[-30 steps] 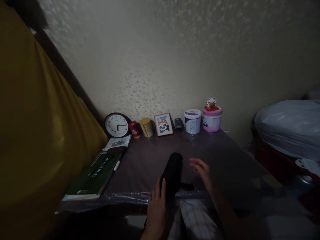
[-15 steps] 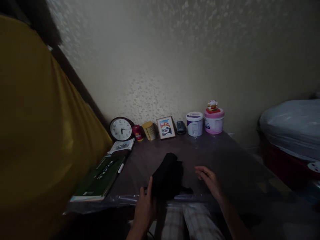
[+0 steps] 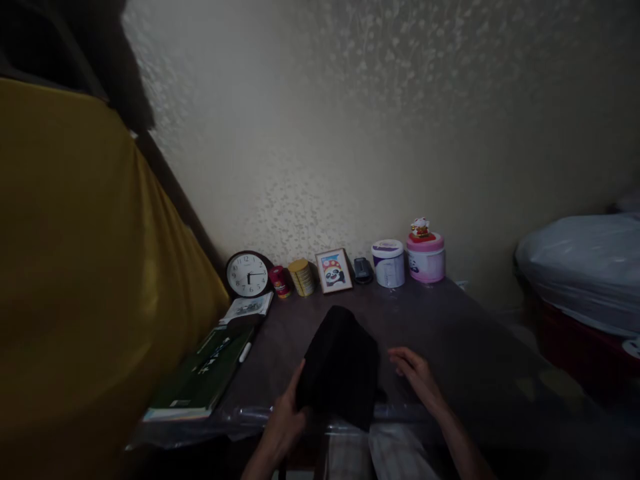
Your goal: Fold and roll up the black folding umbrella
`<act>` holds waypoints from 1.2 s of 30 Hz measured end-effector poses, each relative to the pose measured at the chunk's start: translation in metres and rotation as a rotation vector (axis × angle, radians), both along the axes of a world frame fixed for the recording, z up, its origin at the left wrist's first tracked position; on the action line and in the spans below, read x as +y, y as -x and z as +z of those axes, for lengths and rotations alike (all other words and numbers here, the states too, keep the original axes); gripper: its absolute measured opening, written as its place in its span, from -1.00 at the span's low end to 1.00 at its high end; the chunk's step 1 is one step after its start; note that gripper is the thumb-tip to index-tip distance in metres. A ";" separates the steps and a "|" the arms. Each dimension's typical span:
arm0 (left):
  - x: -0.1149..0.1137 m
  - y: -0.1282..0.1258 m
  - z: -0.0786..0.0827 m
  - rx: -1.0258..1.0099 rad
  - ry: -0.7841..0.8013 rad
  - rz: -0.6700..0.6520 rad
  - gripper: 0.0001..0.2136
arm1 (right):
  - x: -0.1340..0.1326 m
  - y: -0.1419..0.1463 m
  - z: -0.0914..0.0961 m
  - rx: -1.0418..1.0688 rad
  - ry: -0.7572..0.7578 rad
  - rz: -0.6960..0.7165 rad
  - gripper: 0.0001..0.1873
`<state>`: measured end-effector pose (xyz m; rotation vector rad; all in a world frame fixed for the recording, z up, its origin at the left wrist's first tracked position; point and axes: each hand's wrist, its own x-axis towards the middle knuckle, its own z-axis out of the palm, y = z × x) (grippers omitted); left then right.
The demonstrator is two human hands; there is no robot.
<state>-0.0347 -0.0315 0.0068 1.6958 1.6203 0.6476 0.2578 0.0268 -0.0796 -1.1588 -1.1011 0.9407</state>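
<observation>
A black cloth item (image 3: 340, 363) lies on the dark table (image 3: 450, 333) near its front edge, partly spread out. My left hand (image 3: 285, 420) grips its lower left edge, thumb on top of the fabric. My right hand (image 3: 417, 373) rests on the table just right of the cloth, fingers loosely curved and apart, holding nothing. A clear plastic sheet (image 3: 235, 417) covers the tabletop.
Along the wall stand a round clock (image 3: 248, 274), a red tin (image 3: 280, 281), a gold tin (image 3: 303, 277), a panda picture frame (image 3: 333, 271), a white tub (image 3: 388, 263) and a pink tub (image 3: 425, 257). A green book (image 3: 200, 377) lies at left beside a yellow curtain (image 3: 85, 280).
The black cloth was a tight roll and has opened out wider. My left hand shifted left along its edge. The right hand stayed about where it was.
</observation>
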 end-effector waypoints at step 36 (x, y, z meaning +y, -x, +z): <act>-0.012 -0.004 0.025 -0.497 -0.033 0.134 -0.33 | 0.001 -0.005 -0.004 -0.144 -0.073 -0.136 -0.68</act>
